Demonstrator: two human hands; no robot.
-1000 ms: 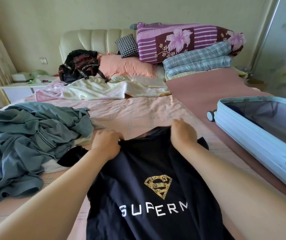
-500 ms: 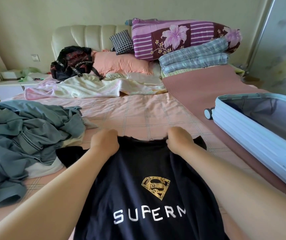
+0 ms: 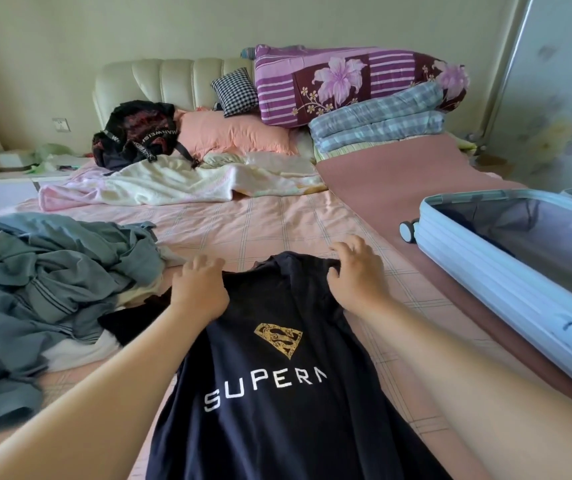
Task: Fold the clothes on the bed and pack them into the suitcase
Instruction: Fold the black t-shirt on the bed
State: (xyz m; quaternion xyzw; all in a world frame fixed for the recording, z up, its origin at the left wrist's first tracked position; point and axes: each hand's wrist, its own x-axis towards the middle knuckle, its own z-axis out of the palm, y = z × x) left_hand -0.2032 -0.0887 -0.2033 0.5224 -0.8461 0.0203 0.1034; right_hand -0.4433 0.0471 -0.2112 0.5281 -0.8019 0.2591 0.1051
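Note:
A dark navy T-shirt (image 3: 277,382) with a gold emblem and white letters lies face up on the pink checked bed sheet (image 3: 277,230), its collar end pointing away from me. My left hand (image 3: 198,292) rests on its left shoulder with the fingers stretched forward. On the right shoulder lies my right hand (image 3: 355,275), fingers spread past the collar edge. Neither hand grips the cloth. A pile of grey-blue clothes (image 3: 45,289) sits to the left. The pale blue suitcase (image 3: 478,282) lies open on the right, its inside dark.
A cream and pink blanket (image 3: 173,185), a black backpack (image 3: 139,133) and pink pillows (image 3: 236,133) lie at the headboard. Folded quilts (image 3: 364,88) are stacked at the back right. A dusty-pink mat (image 3: 398,181) runs under the suitcase. A white nightstand (image 3: 4,192) stands left.
Both hands were gripping the shirt's shoulders in fists and lowered it onto the bed. Now their fingers are straightened and rest on the shirt.

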